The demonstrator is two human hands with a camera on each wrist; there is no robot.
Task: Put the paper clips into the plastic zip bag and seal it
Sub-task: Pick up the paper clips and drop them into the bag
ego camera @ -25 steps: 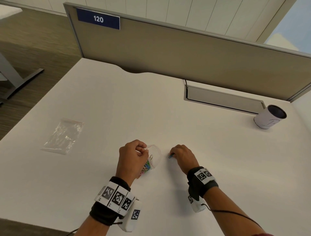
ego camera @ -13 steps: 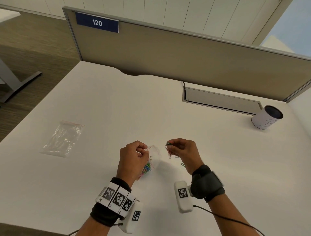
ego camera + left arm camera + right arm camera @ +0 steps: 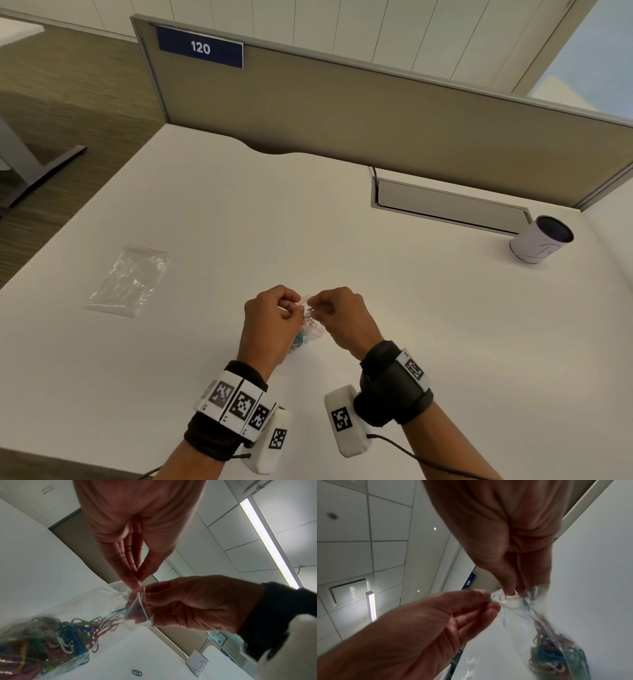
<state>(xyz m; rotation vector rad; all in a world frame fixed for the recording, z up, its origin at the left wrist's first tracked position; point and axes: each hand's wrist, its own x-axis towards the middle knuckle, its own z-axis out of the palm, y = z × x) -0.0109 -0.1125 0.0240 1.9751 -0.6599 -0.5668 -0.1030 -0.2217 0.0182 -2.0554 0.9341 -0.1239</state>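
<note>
While pinching bag (image 3: 310,334): both hands (image 3: 301,313).

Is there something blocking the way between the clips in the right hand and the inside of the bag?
Nothing visible: the right hand is at the zip bag's mouth, which the left hand pinches.

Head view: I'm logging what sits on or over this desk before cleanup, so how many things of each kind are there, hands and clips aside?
Clear plastic zip bags: 2, one holding coloured paper clips in both hands, one lying flat to the left
White paper cups with dark inside: 1
Total: 3
</note>
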